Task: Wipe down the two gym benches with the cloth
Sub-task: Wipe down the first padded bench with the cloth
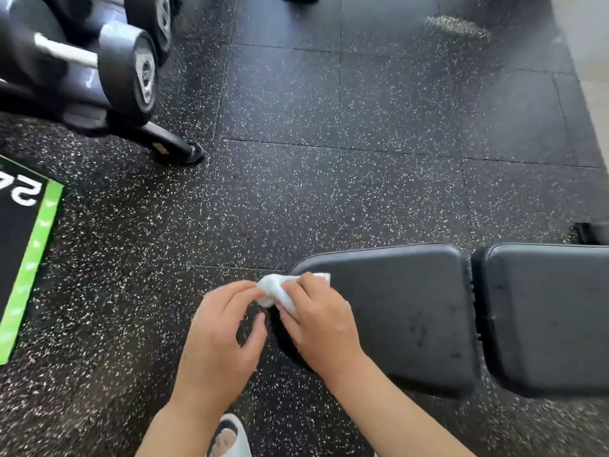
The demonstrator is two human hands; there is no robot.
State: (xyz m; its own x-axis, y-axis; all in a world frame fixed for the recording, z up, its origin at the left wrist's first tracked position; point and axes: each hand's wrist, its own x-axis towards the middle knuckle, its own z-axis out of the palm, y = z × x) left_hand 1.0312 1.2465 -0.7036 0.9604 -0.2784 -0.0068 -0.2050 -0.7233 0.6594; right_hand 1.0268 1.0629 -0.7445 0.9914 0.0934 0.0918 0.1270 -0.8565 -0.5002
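The cloth [276, 293] is held between both hands at the narrow end of the bench [395, 311], just over its edge. It is pinched by the left hand [219, 334] at its near corner, and the right hand [321, 319] is curled over its far side, so both grips are closed on it. It is probably being bunched or refolded into a pad before a pass is made; that is a judgement only. The cloth is white, crumpled and small, mostly hidden under the fingers. The pad is dark, smooth and matte, with faint specks on it, wet or dusty cannot be told through the blur. A second pad [547, 315] is seen to the right, across a gap. Dumbbells [125, 64] are racked well apart, upper left.
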